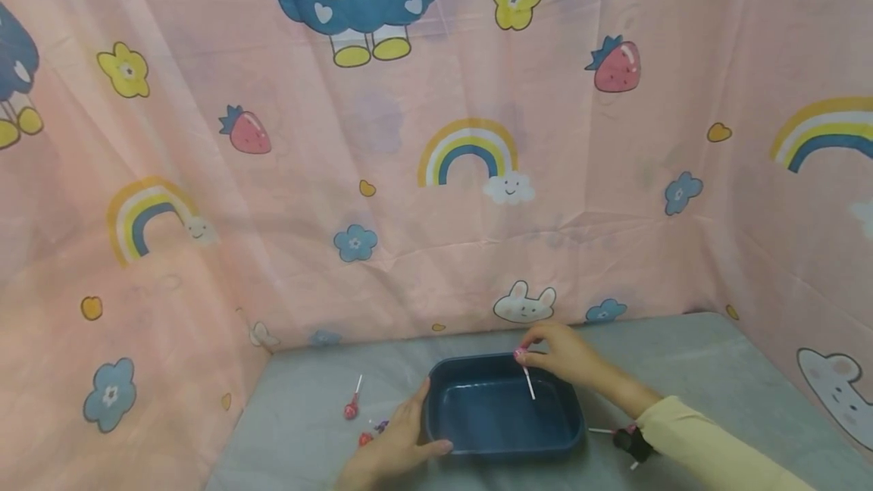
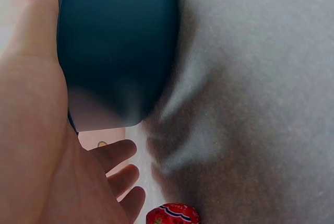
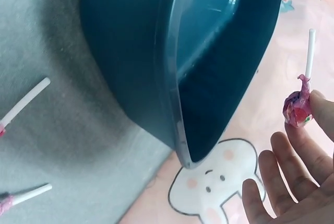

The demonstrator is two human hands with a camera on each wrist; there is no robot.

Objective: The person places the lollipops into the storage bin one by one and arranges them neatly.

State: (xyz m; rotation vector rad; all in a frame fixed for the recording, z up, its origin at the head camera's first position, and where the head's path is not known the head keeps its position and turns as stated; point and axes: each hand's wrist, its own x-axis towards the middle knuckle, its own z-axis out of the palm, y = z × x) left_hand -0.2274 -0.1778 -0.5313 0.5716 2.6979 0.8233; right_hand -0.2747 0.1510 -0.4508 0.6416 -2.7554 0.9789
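Note:
A dark blue rectangular basin [image 1: 508,449] stands on the table. At its left end my left hand [image 1: 402,434] rests against the side, thumb by the near rim and fingers fairly straight. Over the far right rim, my right hand [image 1: 562,354] pinches a pink-wrapped lollipop [image 3: 298,110] by its candy head between thumb and forefinger, the white stick pointing down into the basin in the head view. The right hand's other fingers are spread. Close to the left hand lies a red-wrapped candy [image 2: 173,214], partly cut off in the left wrist view.
Left of the basin lies a red lollipop [image 1: 351,408], and a purple-wrapped piece [image 1: 381,426] is partly behind the left hand. Right of the basin, lollipops with white sticks [image 1: 600,430] lie beside a dark object [image 1: 630,444] under the right forearm. A patterned pink curtain [image 1: 409,279] backs the grey table [image 1: 307,377].

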